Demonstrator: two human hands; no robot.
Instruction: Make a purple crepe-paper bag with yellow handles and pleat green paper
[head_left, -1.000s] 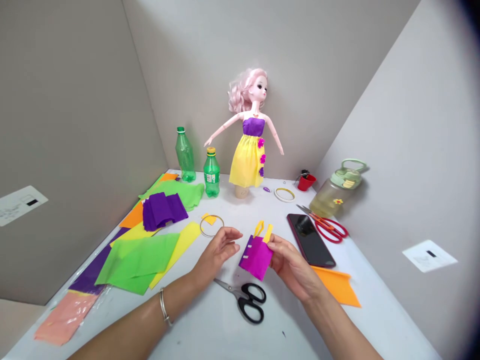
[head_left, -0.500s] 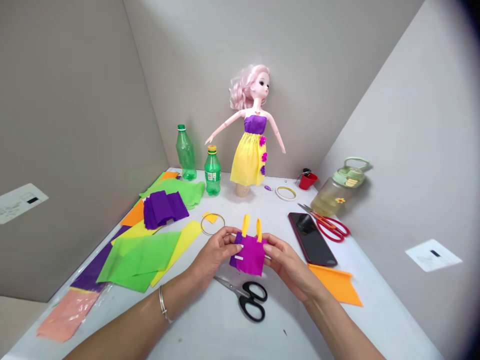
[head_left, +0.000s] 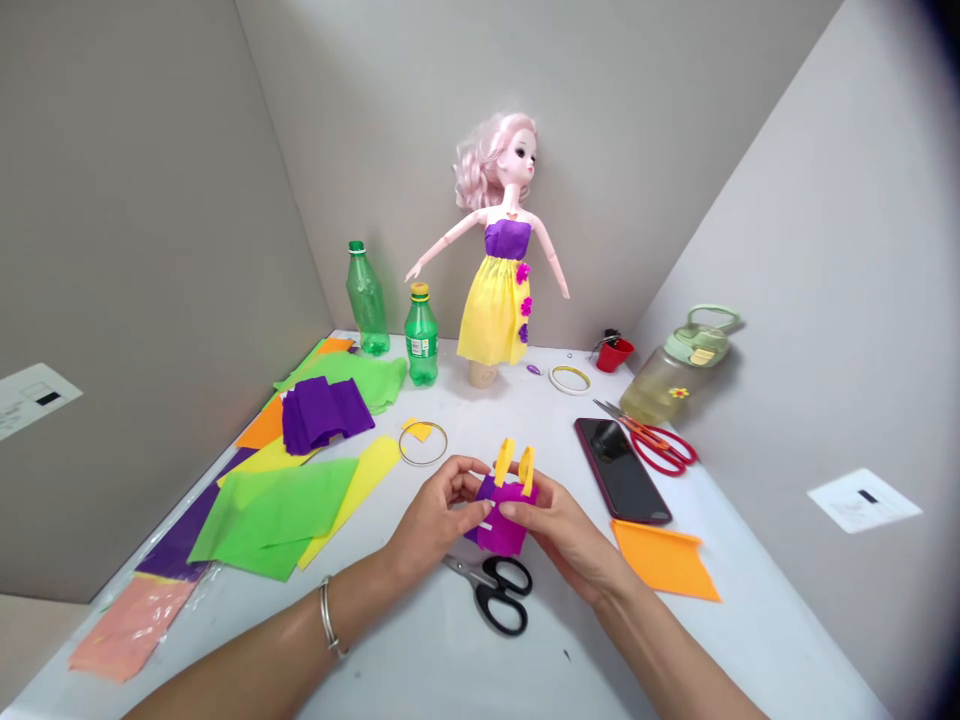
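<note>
Between my two hands is a small magenta and purple paper bag (head_left: 504,535) with two yellow loop handles (head_left: 527,468) standing up from its top edge. My left hand (head_left: 442,505) is closed on its purple left side, the thumb on the front near white strips. My right hand (head_left: 551,510) pinches its right side, thumb across the magenta front and fingers behind. Just below the bag, black-handled scissors (head_left: 495,590) lie on the white table (head_left: 420,660). A thin ring (head_left: 423,462) lies beyond my left hand, beside a yellow scrap (head_left: 417,430).
At the back stands a doll (head_left: 495,300) in a purple and yellow dress, with green bottles (head_left: 422,340) beside it. Coloured sheets (head_left: 270,510) spread along the left. On the right are a phone (head_left: 622,470), red-handled scissors (head_left: 660,447), a water bottle (head_left: 667,375) and orange paper (head_left: 666,562).
My right thumb has moved inward across the bag's front, and my right hand has shifted left. The bag has tilted and turned slightly, its handles leaning right.
</note>
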